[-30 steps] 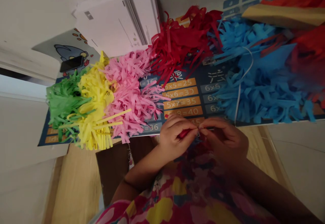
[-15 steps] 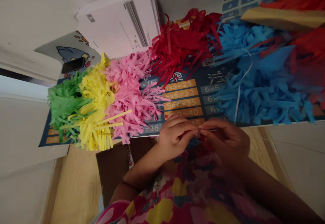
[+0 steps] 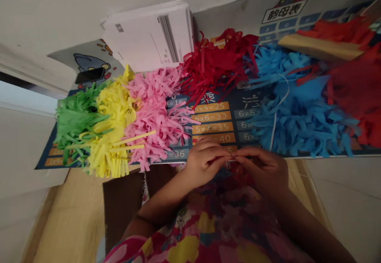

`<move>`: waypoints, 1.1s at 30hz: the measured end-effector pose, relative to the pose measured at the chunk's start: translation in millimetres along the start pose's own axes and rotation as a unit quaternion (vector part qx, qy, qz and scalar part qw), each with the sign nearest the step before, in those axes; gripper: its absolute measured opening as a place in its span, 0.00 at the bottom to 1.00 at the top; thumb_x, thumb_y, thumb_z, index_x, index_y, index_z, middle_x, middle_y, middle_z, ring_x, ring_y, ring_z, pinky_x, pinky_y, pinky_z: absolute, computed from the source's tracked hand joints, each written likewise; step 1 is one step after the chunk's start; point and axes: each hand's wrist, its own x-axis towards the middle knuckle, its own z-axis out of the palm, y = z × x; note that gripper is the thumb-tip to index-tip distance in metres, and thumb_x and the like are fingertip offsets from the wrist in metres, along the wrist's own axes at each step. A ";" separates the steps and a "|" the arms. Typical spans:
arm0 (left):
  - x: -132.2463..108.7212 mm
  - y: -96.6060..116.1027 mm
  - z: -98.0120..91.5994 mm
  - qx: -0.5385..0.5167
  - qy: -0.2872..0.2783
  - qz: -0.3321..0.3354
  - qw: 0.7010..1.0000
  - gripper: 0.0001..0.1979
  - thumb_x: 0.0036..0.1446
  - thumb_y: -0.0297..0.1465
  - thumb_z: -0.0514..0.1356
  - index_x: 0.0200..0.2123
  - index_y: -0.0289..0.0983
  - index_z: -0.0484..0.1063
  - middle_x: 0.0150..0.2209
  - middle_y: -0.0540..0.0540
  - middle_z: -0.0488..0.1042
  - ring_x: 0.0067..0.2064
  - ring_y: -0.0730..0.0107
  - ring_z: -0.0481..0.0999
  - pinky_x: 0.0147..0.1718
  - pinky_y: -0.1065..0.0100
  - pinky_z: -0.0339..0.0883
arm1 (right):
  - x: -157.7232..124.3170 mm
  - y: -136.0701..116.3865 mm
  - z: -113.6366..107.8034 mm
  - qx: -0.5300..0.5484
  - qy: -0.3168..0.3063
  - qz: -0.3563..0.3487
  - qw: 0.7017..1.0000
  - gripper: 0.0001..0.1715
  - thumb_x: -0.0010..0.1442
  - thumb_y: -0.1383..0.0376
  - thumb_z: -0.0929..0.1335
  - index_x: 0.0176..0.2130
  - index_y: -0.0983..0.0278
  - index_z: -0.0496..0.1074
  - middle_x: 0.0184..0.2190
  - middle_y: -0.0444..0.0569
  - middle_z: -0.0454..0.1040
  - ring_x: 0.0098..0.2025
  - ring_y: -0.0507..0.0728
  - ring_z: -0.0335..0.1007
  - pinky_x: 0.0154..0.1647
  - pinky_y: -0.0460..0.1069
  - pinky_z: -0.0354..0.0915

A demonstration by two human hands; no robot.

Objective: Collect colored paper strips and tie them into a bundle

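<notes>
My left hand (image 3: 205,163) and my right hand (image 3: 262,169) meet at the fingertips just below the edge of a printed multiplication chart (image 3: 212,122). Between them they pinch a thin paper strip (image 3: 238,158), which looks reddish. A dark red paper bundle (image 3: 241,172) lies under my hands and is partly hidden by them. Along the chart lie fringed bunches of paper: green (image 3: 79,122), yellow (image 3: 111,126), pink (image 3: 151,116), red (image 3: 217,64) and blue (image 3: 297,112). The pink fringe is nearest my left hand, the blue nearest my right.
A white boxed appliance (image 3: 149,36) and a black phone (image 3: 89,75) sit beyond the chart. More red paper (image 3: 357,92) and a tan paper strip (image 3: 321,46) lie at the right. A brown board (image 3: 122,203) and wooden surface (image 3: 68,215) lie below; patterned clothing (image 3: 202,231) covers my lap.
The whole view has shifted slightly as my head moved. My hands stay together at the fingertips, still pinching the thin strip, with only small finger movement.
</notes>
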 end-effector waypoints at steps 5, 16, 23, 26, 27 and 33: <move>-1.1 1.3 -6.0 0.024 -0.049 0.025 0.998 0.03 0.63 0.30 0.62 0.36 0.37 0.75 0.31 0.47 0.81 0.35 0.69 0.78 0.40 0.64 0.68 | 2.2 -0.2 -3.2 -0.001 -0.066 0.010 0.998 0.05 0.60 0.62 0.71 0.32 0.59 0.76 0.28 0.42 0.77 0.29 0.52 0.73 0.30 0.45 0.68; 0.2 6.8 -19.5 0.204 -0.069 0.165 0.962 0.06 0.63 0.26 0.61 0.43 0.39 0.76 0.40 0.52 0.83 0.40 0.71 0.79 0.54 0.59 0.62 | 4.2 -1.8 8.8 0.118 -0.110 0.083 0.983 0.08 0.59 0.60 0.72 0.30 0.60 0.74 0.37 0.47 0.69 0.39 0.55 0.69 0.36 0.48 0.66; -2.3 -4.5 -17.8 0.151 -0.037 0.168 0.973 0.09 0.60 0.27 0.64 0.44 0.36 0.77 0.39 0.47 0.83 0.40 0.69 0.80 0.43 0.65 0.73 | 11.5 -7.6 13.4 0.264 -0.137 0.220 0.929 0.12 0.54 0.59 0.74 0.29 0.62 0.71 0.35 0.43 0.67 0.29 0.50 0.62 0.27 0.46 0.60; -2.1 -5.4 -18.2 0.149 -0.027 0.158 0.976 0.07 0.59 0.28 0.65 0.42 0.38 0.77 0.37 0.47 0.83 0.39 0.68 0.80 0.44 0.64 0.73 | 15.9 -9.9 15.9 0.298 -0.161 0.266 0.903 0.14 0.51 0.57 0.76 0.29 0.62 0.72 0.33 0.44 0.68 0.30 0.50 0.63 0.27 0.45 0.60; -2.1 -5.6 -18.8 0.147 -0.025 0.151 0.977 0.06 0.58 0.28 0.65 0.41 0.38 0.78 0.37 0.48 0.83 0.38 0.68 0.80 0.43 0.64 0.73 | 17.2 -10.3 16.6 0.302 -0.170 0.273 0.897 0.14 0.51 0.57 0.76 0.29 0.63 0.72 0.32 0.44 0.68 0.29 0.50 0.63 0.28 0.46 0.60; -3.3 -8.5 -23.1 0.168 -0.035 0.145 0.975 0.07 0.60 0.25 0.63 0.42 0.38 0.77 0.38 0.48 0.83 0.39 0.70 0.80 0.40 0.67 0.73 | 18.9 -10.8 17.1 0.198 -0.117 0.196 0.953 0.12 0.54 0.57 0.73 0.29 0.62 0.71 0.31 0.43 0.68 0.34 0.52 0.64 0.38 0.47 0.63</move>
